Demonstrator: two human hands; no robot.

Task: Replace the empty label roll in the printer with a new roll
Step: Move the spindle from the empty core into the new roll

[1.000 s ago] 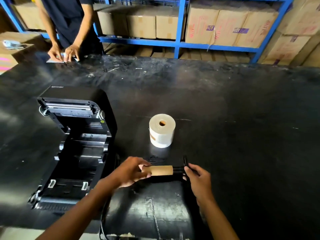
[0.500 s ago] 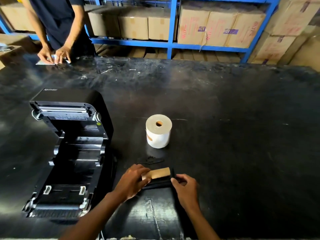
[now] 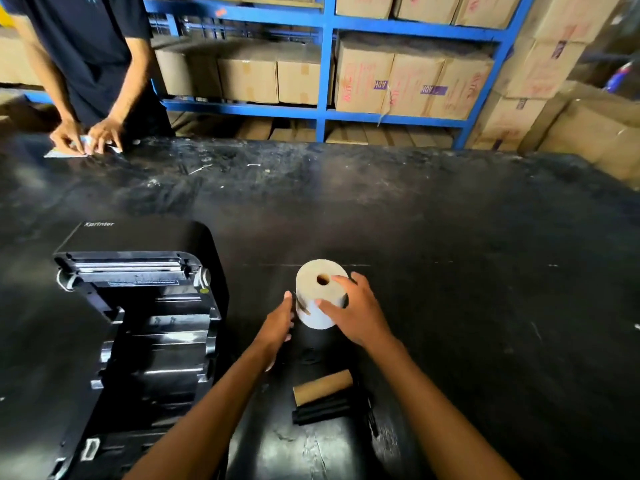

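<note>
A new white label roll (image 3: pixel 313 289) stands on end on the black table, its core hole facing up. My right hand (image 3: pixel 356 311) rests on its top and right side, fingers spread over it. My left hand (image 3: pixel 278 323) touches its left side with flat fingers. The empty brown cardboard core (image 3: pixel 322 389) lies on the table nearer to me, beside the black spindle (image 3: pixel 323 410). The black label printer (image 3: pixel 138 306) sits at the left with its lid up and its roll bay bare.
Another person stands at the far left of the table (image 3: pixel 450 271), both hands (image 3: pixel 86 135) on a paper. Blue shelving (image 3: pixel 325 64) with cardboard boxes runs behind the table. More boxes (image 3: pixel 571 98) are stacked at the right.
Both hands let go of the empty core and spindle, which now lie on the table, and moved forward onto the new roll. The camera moved closer.
</note>
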